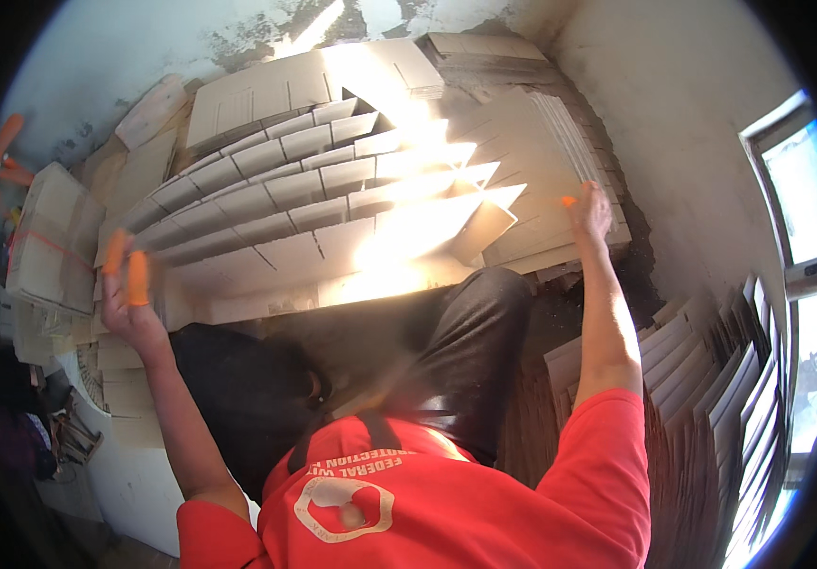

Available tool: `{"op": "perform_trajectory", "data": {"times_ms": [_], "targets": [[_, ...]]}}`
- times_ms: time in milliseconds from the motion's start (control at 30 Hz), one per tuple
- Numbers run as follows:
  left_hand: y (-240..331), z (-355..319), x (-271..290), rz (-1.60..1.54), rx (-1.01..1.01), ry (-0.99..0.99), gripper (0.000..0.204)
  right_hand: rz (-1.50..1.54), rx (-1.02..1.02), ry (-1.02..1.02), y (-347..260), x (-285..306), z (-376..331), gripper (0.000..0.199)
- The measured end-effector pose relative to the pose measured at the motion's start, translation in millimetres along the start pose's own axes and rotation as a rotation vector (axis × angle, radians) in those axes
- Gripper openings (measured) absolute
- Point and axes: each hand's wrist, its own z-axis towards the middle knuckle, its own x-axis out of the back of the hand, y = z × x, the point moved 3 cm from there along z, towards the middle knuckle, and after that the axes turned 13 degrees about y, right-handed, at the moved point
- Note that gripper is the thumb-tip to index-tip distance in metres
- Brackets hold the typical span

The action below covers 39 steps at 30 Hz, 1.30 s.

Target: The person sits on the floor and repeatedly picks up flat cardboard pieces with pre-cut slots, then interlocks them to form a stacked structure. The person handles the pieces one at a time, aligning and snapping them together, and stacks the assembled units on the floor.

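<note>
Hands held wide apart — left hand (128, 284) and right hand (590, 213) at opposite ends of the cardboard dividers (323, 204); grip unclear.

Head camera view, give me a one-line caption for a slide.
Left hand and right hand, orange-tipped fingers, spread wide at either end of fanned cardboard sheets.
</note>
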Motion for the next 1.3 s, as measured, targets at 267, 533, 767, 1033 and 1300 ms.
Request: {"op": "perform_trajectory", "data": {"times_ms": [267, 533, 767, 1033, 1300], "targets": [[74, -37, -86, 0.043, -0.264, -0.500, 0.037, 0.582, 0.073, 0.225, -4, 77, 17, 0.042], [77, -77, -166, 0.226, -0.358, -0.837, 0.033, 1.131, -0.036, 0.229, -18, 159, 38, 0.043], [54, -108, -175, 0.094, -0.345, -0.756, 0.015, 1.283, 0.036, 0.017, -104, 241, 7, 0.047], [62, -110, -175, 0.035, -0.332, -0.742, 0.010, 1.272, 0.114, -0.233, -145, 232, -6, 0.049], [63, -109, -176, 0.035, -0.286, -0.756, 0.009, 1.240, 0.080, -0.206, -151, 228, -5, 0.049]]}}
